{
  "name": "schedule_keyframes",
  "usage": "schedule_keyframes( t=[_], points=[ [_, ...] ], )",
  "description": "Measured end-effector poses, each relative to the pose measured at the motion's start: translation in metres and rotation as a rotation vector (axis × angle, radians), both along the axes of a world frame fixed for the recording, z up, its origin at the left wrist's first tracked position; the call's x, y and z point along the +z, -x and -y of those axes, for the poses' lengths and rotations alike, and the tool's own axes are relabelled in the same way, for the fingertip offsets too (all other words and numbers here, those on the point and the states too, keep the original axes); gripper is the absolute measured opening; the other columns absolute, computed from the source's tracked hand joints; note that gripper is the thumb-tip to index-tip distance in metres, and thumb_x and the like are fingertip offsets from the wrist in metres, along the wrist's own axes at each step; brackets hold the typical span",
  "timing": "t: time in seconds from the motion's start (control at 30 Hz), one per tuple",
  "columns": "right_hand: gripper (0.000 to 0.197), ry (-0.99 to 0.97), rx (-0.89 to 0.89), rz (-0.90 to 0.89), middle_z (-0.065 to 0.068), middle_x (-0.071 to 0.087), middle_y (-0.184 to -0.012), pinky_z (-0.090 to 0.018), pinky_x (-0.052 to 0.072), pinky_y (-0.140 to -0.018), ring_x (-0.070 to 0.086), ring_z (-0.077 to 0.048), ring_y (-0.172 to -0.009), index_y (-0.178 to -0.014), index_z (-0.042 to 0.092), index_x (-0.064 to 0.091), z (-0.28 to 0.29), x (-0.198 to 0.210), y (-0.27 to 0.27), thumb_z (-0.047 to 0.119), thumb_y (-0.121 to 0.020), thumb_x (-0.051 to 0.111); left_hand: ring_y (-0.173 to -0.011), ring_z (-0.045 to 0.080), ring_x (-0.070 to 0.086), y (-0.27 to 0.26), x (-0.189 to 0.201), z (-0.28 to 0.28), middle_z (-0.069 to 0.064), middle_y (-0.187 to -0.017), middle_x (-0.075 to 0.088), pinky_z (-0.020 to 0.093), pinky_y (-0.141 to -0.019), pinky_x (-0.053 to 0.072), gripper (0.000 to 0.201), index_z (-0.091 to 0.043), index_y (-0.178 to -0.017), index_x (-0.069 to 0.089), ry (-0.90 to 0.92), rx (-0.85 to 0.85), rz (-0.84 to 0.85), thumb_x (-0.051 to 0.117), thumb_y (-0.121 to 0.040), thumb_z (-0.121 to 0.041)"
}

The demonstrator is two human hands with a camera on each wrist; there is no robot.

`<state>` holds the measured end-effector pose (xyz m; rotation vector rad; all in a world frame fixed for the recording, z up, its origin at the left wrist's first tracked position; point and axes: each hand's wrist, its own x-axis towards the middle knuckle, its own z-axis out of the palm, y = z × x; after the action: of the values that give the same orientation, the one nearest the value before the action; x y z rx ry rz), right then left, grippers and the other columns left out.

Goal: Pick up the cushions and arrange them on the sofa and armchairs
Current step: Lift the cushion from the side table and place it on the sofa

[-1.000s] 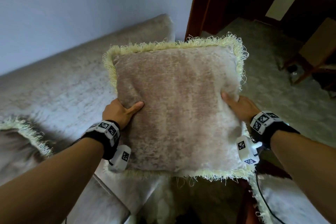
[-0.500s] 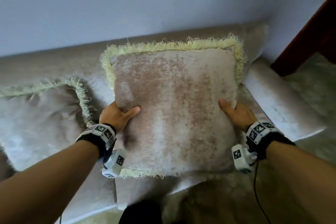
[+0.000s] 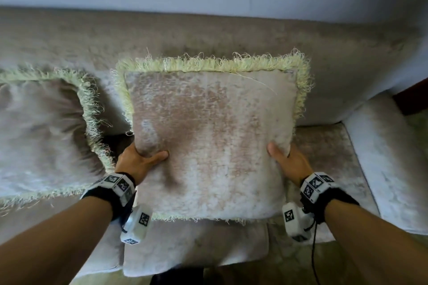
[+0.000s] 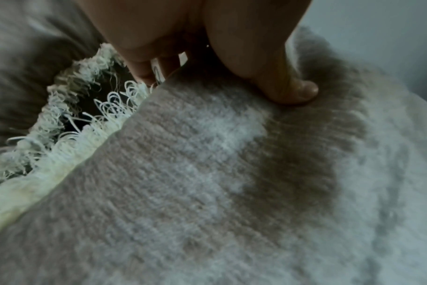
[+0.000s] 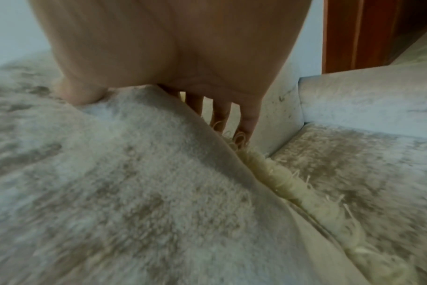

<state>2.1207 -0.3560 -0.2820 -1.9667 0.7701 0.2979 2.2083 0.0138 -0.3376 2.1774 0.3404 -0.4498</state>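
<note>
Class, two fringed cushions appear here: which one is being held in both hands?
The held cushion in the middle: the left hand and right hand grip its sides. The other cushion lies untouched on the sofa, to its left.

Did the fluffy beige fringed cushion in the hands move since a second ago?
Yes. The fluffy beige fringed cushion swung left, away from the dark wooden door frame, and now faces the beige velvet sofa backrest, beside a second fringed cushion.

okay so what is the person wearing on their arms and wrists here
Both forearms are bare, no sleeves. Each wrist carries a black band topped with white blocks printed with black square markers, left and right. A white boxy camera unit with similar markers hangs below each wrist; a thin black cable trails from the right one.
</note>
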Motion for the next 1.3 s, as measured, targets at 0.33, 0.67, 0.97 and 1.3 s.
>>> schedule_keyframes(
  t=[0.33, 0.67, 0.97, 1.3],
  points=[
    [0.024, 0.012, 0.1, -0.12, 0.002, 0.071, -0.089, -0.022, 0.052, -0.066, 0.065, -0.001, -0.072, -0.088, 0.025, 0.064, -0.003, -0.111, -0.085, 0.044, -0.098, 0.055, -0.097, 0.022, 0.068, -0.067, -0.103, -0.007, -0.005, -0.101, 0.074, 0.045, -0.093, 0.054, 0.089, -0.028, -0.108, 0.068, -0.027, 0.094, -0.197, 0.083, -0.031, -0.069],
    [0.068, 0.055, 0.162, -0.187, -0.014, 0.069, -0.11, -0.033, 0.052, -0.088, 0.066, -0.028, -0.1, -0.114, 0.003, 0.065, -0.015, -0.18, -0.136, 0.065, -0.093, 0.048, -0.117, 0.026, 0.062, -0.098, -0.176, -0.009, -0.003, -0.128, 0.066, 0.051, -0.102, 0.049, 0.119, -0.033, -0.136, 0.048, -0.028, 0.049, -0.292, 0.084, -0.032, -0.079],
    [0.079, 0.185, 0.202, -0.25, -0.004, 0.067, -0.089, -0.038, 0.05, -0.077, 0.065, -0.026, -0.087, -0.091, 0.013, 0.062, -0.013, -0.154, -0.133, 0.087, -0.073, 0.038, -0.115, 0.031, 0.059, -0.107, -0.138, 0.009, 0.007, -0.135, 0.051, 0.05, -0.099, 0.05, 0.12, -0.019, -0.132, 0.047, -0.212, 0.089, -0.174, 0.088, -0.033, -0.072],
    [0.051, 0.3, 0.155, -0.129, -0.011, 0.055, -0.065, -0.04, 0.05, -0.071, 0.055, -0.027, -0.066, -0.064, 0.009, 0.055, -0.004, -0.055, -0.097, 0.051, -0.093, 0.058, -0.124, 0.035, 0.049, -0.1, -0.039, 0.066, 0.012, -0.149, 0.03, 0.044, -0.103, 0.043, 0.064, -0.016, -0.137, 0.047, -0.225, -0.012, -0.042, 0.072, -0.083, -0.038]
  ],
)
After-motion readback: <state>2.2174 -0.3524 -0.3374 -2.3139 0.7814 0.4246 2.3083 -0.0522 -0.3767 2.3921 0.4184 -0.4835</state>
